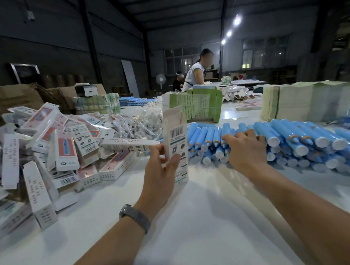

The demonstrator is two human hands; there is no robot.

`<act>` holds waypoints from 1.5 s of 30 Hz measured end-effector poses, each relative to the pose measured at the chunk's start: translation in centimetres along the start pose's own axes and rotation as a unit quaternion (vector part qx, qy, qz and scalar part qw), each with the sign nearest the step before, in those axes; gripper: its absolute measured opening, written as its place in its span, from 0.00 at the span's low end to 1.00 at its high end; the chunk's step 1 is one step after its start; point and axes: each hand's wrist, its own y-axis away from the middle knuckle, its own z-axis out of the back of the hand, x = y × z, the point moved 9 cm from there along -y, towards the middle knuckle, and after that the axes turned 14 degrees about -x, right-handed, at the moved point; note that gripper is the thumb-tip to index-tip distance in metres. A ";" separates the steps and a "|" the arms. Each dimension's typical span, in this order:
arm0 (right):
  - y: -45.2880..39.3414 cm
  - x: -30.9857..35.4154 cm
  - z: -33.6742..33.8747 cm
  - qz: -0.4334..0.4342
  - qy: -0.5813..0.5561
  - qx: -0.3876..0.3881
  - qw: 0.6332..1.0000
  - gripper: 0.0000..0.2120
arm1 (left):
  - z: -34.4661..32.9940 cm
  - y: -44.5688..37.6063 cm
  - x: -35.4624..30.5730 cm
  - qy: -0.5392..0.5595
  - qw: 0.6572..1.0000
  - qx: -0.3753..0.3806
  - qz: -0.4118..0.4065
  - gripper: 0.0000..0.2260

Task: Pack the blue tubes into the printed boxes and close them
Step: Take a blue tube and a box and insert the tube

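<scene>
My left hand [161, 168] holds a printed box [175, 140] upright on the white table [193, 221], thumb and fingers pinching its lower half. The box's top flap stands open. My right hand [245, 149] reaches over the pile of blue tubes [289, 140] and its fingers rest on the tubes at the pile's left end. I cannot see whether a tube is gripped. The tubes are light blue with white caps and orange rings.
A big heap of closed printed boxes [51, 148] fills the table's left side. Clear plastic bags [134, 124] lie behind it. Stacks of flat cartons [195, 104] and paper bundles [308, 102] stand at the back. A person [196, 72] works at a farther table.
</scene>
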 end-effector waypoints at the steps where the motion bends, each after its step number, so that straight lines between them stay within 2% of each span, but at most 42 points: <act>1: -0.1 -0.1 0.3 -0.003 -0.004 -0.016 1.000 0.20 | -0.1 0.1 -0.2 -0.004 1.000 0.007 -0.004 0.08; 4: -0.3 -0.3 1.6 -0.023 -0.063 -0.078 0.995 0.12 | -0.3 0.0 -0.6 -0.008 1.000 0.018 -0.003 0.09; 8: -0.5 -0.6 3.0 -0.037 -0.160 -0.128 0.978 0.08 | 0.0 0.0 -0.6 0.004 1.000 0.013 0.022 0.08; 10: -0.9 -1.1 3.8 -0.076 -0.237 -0.151 0.957 0.07 | 0.0 0.1 -0.7 0.007 1.000 0.017 0.024 0.08; 15: -2.7 -2.2 8.4 -0.164 -0.422 -0.254 0.855 0.12 | -0.2 0.2 -0.3 0.046 0.997 0.024 0.054 0.08; 19: -3.0 -2.1 14.0 -0.161 -0.558 -0.326 0.746 0.13 | -0.1 0.0 -0.3 0.059 0.996 0.024 0.055 0.09; 22: -2.9 -1.2 17.3 -0.129 -0.608 -0.347 0.702 0.15 | -0.2 0.0 -0.2 0.054 0.997 0.032 0.040 0.10; 24: -2.6 -0.5 18.6 -0.104 -0.627 -0.346 0.690 0.16 | -0.3 0.1 -0.3 0.055 0.997 0.035 0.031 0.10; 27: -2.3 1.0 19.7 -0.059 -0.628 -0.337 0.699 0.16 | -0.5 0.3 -0.6 0.052 0.997 0.048 0.014 0.11; 30: -2.2 2.2 19.6 -0.028 -0.598 -0.323 0.733 0.16 | -0.6 0.6 -1.1 0.039 0.998 0.056 -0.010 0.12; 35: -2.5 2.8 18.8 -0.024 -0.577 -0.294 0.761 0.18 | -0.4 0.8 -1.4 0.015 0.999 0.046 -0.021 0.09; 38: -2.7 3.0 18.7 -0.027 -0.565 -0.275 0.777 0.18 | -0.5 1.5 -2.4 -0.019 0.996 0.055 -0.069 0.08; 40: -2.5 4.0 18.2 -0.011 -0.539 -0.250 0.804 0.17 | -0.6 1.9 -3.1 -0.032 0.993 0.060 -0.096 0.08; 42: -1.8 5.4 17.5 0.015 -0.512 -0.226 0.828 0.17 | -0.5 1.9 -3.1 -0.029 0.994 0.057 -0.092 0.08; 45: -0.8 6.6 17.0 0.033 -0.502 -0.230 0.833 0.17 | -0.3 1.5 -2.5 -0.034 0.996 0.049 -0.063 0.08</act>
